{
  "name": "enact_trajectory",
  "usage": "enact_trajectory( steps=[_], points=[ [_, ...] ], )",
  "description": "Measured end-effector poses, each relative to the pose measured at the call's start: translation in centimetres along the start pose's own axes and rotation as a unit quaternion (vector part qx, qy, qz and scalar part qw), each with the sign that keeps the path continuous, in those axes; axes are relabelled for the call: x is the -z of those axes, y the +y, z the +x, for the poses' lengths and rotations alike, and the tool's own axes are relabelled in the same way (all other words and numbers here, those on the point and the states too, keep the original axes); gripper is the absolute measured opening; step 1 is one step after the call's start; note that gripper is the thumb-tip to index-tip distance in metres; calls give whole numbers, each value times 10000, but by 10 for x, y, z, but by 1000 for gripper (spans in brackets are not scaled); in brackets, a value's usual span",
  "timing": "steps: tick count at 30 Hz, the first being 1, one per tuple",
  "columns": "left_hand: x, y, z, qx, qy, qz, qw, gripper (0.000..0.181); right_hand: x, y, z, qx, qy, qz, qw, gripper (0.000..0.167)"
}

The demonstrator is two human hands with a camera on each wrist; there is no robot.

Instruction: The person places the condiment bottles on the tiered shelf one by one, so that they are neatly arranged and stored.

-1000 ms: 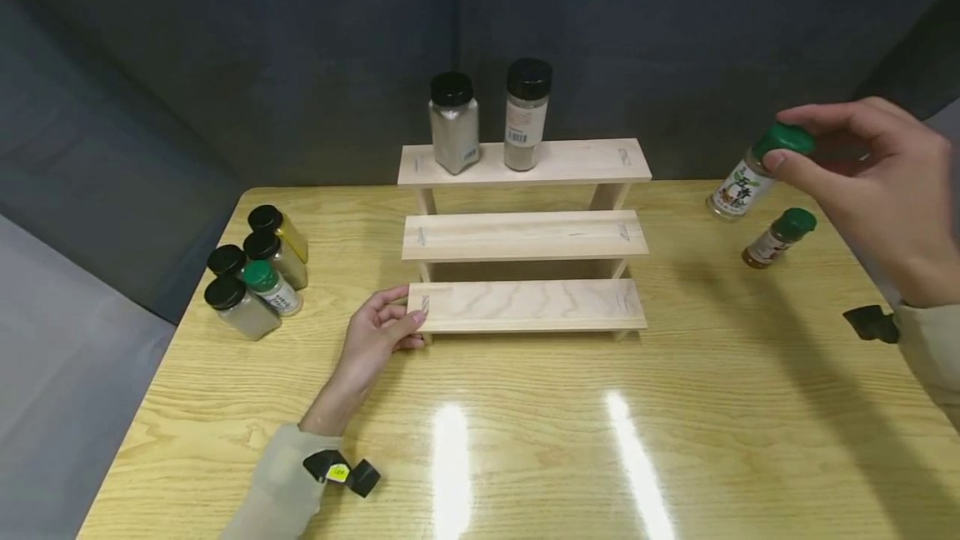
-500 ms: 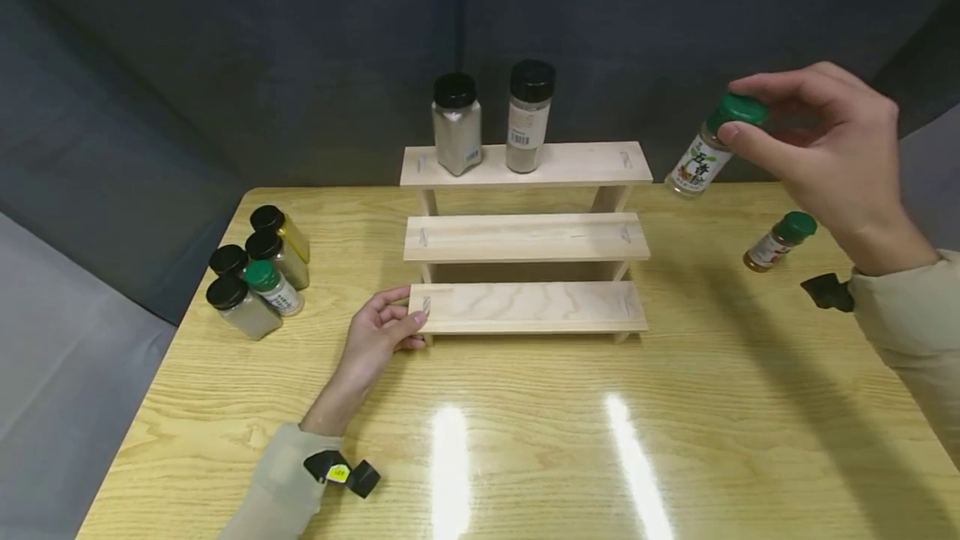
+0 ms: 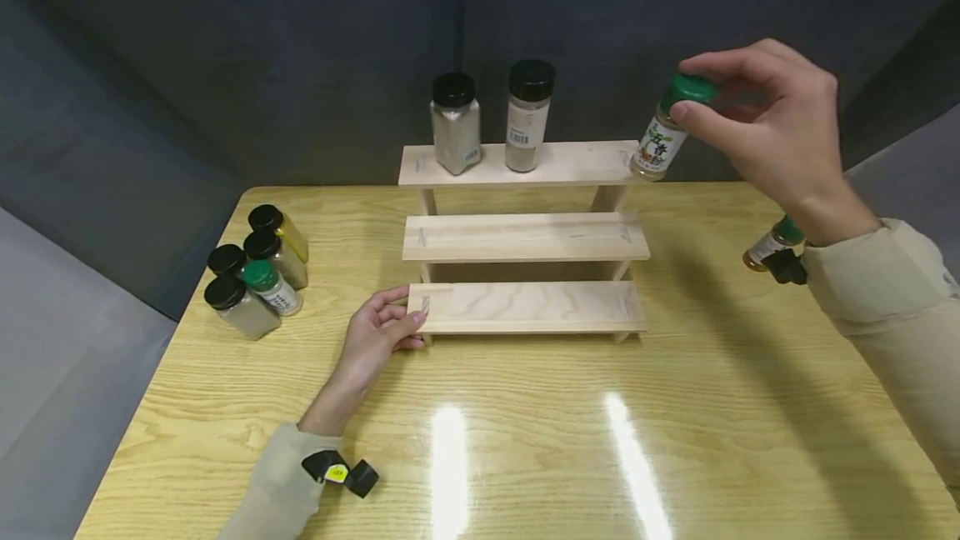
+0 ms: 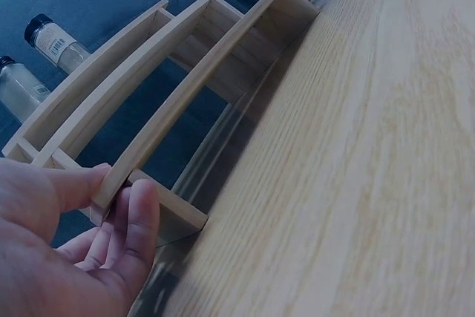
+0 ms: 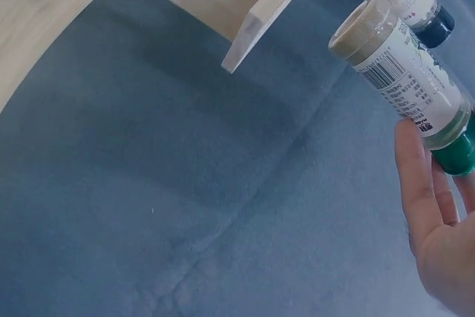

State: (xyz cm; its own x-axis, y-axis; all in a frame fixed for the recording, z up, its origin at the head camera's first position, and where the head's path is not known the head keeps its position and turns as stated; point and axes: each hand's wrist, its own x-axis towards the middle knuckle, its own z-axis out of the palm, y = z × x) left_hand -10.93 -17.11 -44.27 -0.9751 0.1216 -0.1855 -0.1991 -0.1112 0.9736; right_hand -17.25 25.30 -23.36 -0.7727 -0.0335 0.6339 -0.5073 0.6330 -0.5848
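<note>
Jars number nine, see-through, round or square-sided. The right hand [image 3: 780, 119], raised with its palm turned inward, grips the green cap [image 3: 692, 88] of one white-labelled jar [image 3: 658, 144], tilted in the air near the right end of the top shelf [image 3: 577, 163]. Left of that hand, two black-capped jars [image 3: 456, 136] stand on this shelf; below its wrist, one small jar [image 3: 763, 250] is partly hidden by the wrist camera. The left hand [image 3: 377, 330], well apart from the right, pinches the left end of a three-shelf, pale wooden rack [image 3: 525, 307], thumb on top. Left of it, four black-capped jars [image 3: 253, 319] and one green-capped jar [image 3: 281, 293] cluster on the wood-grained surface [image 3: 540, 440].
</note>
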Motion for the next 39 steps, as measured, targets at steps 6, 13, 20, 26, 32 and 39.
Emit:
enact_trajectory(
  steps=[6, 13, 20, 26, 32, 39],
  points=[
    [2, 0, -1, 9, 21, -7, 10000, 53, -19, 1, 13, 131, -214, 5, 9997, 35],
    [0, -1, -2, 42, 42, 13, 10000, 53, -33, 1, 21, 247, -391, -77, 9989, 36],
    [0, 1, -2, 44, 33, -1, 10000, 53, -44, -1, 25, 132, -465, -142, 9987, 35],
    [0, -1, -1, 51, 59, 30, 10000, 53, -52, -1, 27, 95, -550, -183, 9983, 35],
    [-2, -2, -1, 38, 58, 24, 10000, 52, -55, -2, 27, 38, -625, -268, 9977, 35],
    [-3, -1, -2, -11, -45, -19, 10000, 53, -56, 0, 26, -28, -643, -265, 9976, 35]
  ],
)
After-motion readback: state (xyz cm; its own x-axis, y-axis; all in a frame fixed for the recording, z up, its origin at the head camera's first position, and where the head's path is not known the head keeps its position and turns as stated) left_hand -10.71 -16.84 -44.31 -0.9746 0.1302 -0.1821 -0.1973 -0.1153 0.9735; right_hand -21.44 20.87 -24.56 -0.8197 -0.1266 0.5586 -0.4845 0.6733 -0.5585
